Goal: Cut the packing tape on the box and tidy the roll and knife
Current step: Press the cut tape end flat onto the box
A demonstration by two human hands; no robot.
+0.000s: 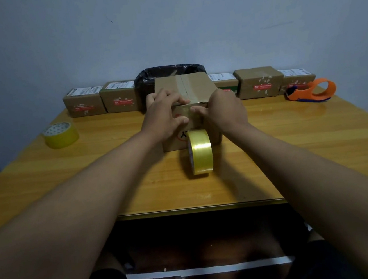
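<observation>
A person sits at a yellow wooden table (294,149) with both bare arms stretched out in front. A brown cardboard box (195,85) stands in the middle of the table, and a strip of clear packing tape (184,86) runs along its top and down the front side. The left hand (166,116) lies flat on the near top edge of the box, with its fingers spread and pressing on the tape, not curled around anything. The right hand (223,109) rests on the same edge, just beside the left one, and something small and dark pokes out by its fingers at the tape, but it is too small to tell what it is, so I cannot tell if this hand grips anything. A roll of yellow tape (199,152) stands on its edge right in front of the box, touching the box's front side. A second roll of tape (61,135) lies flat far off to the left. An orange tape dispenser (313,91) sits at the far right. A row of small brown parcels (85,104) lines the back of the table by the wall, and a bin with a black bag (166,72) stands behind the box.
</observation>
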